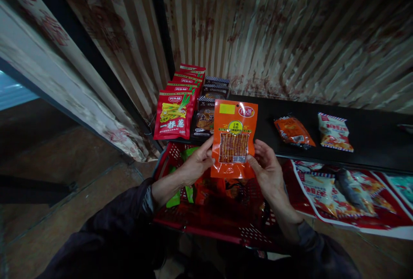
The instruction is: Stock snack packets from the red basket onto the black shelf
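Observation:
An orange snack packet [235, 118] with a clear window showing brown sticks is held upright between my two hands. My left hand [199, 160] pinches its left edge. On the lower right side, my right hand [266, 165] grips it, the thumb on the front. Below the packet stands a red plastic basket [193, 223] with orange and green packets [174, 197] inside. Just behind, on the black shelf [258, 109], red packets [176, 113] overlap in a row, beside a row of dark packets [204, 118] that the orange one partly covers.
An orange packet in clear wrap [293, 130] and a white-and-red packet [335, 131] lie apart on the shelf to the right. A red box [295, 180] with several packets is below them. Patterned curtains [213, 16] hang behind, and a dark post [161, 21] rises at left.

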Available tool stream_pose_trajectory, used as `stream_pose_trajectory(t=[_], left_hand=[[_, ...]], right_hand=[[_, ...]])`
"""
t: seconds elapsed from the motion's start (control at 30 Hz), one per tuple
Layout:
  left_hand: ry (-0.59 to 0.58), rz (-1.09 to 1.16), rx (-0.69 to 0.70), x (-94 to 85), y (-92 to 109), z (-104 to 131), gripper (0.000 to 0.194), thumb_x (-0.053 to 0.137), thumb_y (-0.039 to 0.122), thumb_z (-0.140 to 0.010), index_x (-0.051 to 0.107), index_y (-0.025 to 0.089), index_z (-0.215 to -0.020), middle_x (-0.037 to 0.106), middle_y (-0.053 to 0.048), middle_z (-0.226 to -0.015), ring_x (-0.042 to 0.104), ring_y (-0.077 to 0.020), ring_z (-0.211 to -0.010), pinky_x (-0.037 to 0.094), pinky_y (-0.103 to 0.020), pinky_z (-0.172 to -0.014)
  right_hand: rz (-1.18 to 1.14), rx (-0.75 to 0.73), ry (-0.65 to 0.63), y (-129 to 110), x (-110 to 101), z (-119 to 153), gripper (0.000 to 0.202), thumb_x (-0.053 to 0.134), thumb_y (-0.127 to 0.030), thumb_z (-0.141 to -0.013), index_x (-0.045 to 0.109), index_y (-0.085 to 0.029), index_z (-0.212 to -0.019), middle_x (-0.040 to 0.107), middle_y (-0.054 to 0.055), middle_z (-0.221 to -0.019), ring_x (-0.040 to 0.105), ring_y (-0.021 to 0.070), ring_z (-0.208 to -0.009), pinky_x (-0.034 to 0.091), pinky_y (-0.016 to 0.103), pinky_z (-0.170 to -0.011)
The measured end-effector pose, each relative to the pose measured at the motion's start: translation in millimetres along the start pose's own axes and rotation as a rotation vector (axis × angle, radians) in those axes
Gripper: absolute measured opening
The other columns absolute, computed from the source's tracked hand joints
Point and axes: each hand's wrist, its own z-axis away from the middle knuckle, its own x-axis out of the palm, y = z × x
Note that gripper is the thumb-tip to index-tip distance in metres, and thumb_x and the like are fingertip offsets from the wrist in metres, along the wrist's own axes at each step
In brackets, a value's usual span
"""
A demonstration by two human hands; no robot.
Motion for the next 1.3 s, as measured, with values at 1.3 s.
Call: stream_pose_trajectory(t=[1.3], left_hand=[[0.416,0.02,0.12,-17.9,19,-13,0.037,0.076,0.032,-0.074,0.067,0.017,-0.106,0.073,-0.007,-0.101,0.067,-0.0161,-0.086,0.051,-0.029,-0.081]], right_hand=[[-0.549,0.49,-0.257,-15,19,26,0.033,0.082,-0.041,-0.068,0.075,-0.03,-0.098,0.077,0.001,-0.1,0.07,0.0261,-0.096,0.058,0.04,-0.084]])
